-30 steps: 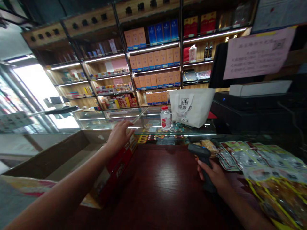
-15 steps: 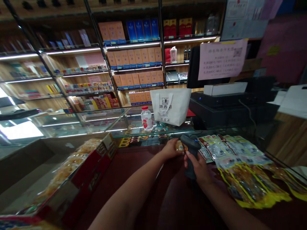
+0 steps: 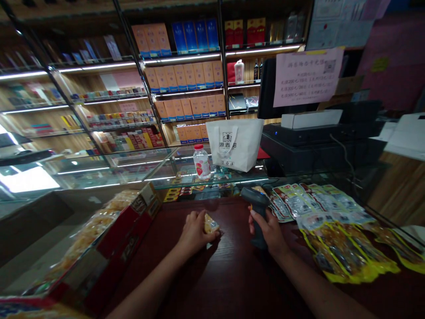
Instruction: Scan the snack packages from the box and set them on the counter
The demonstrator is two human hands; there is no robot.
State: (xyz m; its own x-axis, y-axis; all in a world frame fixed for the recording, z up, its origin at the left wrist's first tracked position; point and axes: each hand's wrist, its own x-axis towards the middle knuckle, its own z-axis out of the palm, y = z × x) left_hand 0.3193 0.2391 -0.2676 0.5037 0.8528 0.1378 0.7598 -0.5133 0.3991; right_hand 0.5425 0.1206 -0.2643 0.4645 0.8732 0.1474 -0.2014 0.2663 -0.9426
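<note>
My left hand [image 3: 195, 230] is closed around a small wrapped snack pack [image 3: 210, 224], yellowish with a clear, shiny wrapper. It is held just over the dark red-brown counter [image 3: 229, 274]. In my right hand [image 3: 270, 232] is a dark grey barcode scanner [image 3: 258, 212], gripped by its handle with the head tilted up and to the left. An open cardboard box [image 3: 122, 248] with a row of similar wrapped snacks [image 3: 96, 226] stands to the left of my left hand. Right of the scanner lie several flat vacuum-packed food pouches [image 3: 341, 239] with yellow edges.
Behind the counter edge, a clear bottle with a red cap [image 3: 201, 163] and a white paper bag [image 3: 234, 146] stand on a glass display case [image 3: 159, 170]. A monitor with a pink notice [image 3: 305, 79] stands at the back right. Shelves of boxed goods [image 3: 186, 79] line the wall.
My left hand has moved left and nearer to me with the snack pack, away from the scanner. My right hand keeps hold of the scanner, which has shifted slightly left.
</note>
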